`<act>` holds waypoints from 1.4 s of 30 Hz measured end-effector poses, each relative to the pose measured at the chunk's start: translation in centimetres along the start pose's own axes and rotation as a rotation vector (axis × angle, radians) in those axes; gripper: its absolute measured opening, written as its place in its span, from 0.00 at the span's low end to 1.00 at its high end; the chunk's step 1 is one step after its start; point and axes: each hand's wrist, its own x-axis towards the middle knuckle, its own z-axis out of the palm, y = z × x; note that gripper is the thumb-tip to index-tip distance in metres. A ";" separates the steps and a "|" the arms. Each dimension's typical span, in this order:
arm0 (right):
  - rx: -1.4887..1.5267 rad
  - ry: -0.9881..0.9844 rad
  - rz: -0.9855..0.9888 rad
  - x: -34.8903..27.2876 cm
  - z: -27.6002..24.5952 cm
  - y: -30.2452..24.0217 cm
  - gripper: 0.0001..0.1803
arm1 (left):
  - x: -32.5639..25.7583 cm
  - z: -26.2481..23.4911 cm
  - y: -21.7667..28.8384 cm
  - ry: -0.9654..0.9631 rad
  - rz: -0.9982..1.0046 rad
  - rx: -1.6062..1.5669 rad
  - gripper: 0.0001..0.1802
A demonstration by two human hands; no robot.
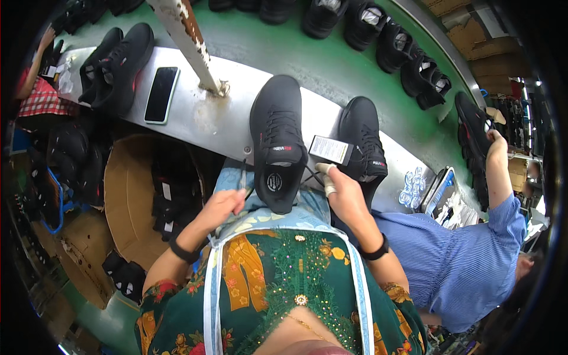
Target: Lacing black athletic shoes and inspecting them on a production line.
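Here at the brushed-metal ledge (229,127), a black lace-up sneaker with a smooth toe (279,112) sits centre stage, toe pointing away, its heel overhanging the near edge by the light-blue patterned apron (278,222); its black lace-up mate with red detail (361,127) lies just to the right, toe also away. The left hand (220,210) is curled round a slim metal tool (242,173), tip up, just left of the first sneaker's heel; the right hand (348,200), pale wraps on its fingers, is between the two shoes and appears to be pinching a thin black cord (311,171), though the small dark strand makes that grip hard to confirm; right above those fingers, a white rectangular printed tag with a black end (330,149) lies against the second sneaker. Over to the left, a dark-screened phone with a pale-green edge (161,94) lies on the ledge; to the right, a co-worker in blue stripes (458,248) reaches towards more black shoes (471,139).
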 end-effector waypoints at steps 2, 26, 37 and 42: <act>0.252 0.087 -0.200 0.7 -3.1 -1.8 0.15 | 0.0 -1.0 4.3 0.124 0.255 -0.217 0.26; 0.586 -0.147 -0.434 1.0 3.5 -6.0 0.27 | 11.1 2.4 13.8 -0.087 0.527 -0.073 0.29; 0.166 0.004 -0.630 1.9 -1.9 -8.3 0.13 | 15.7 1.6 6.9 -0.209 0.523 0.173 0.24; 0.456 0.027 -0.498 5.2 -6.9 -6.2 0.16 | 11.2 1.7 12.2 0.129 0.771 0.158 0.17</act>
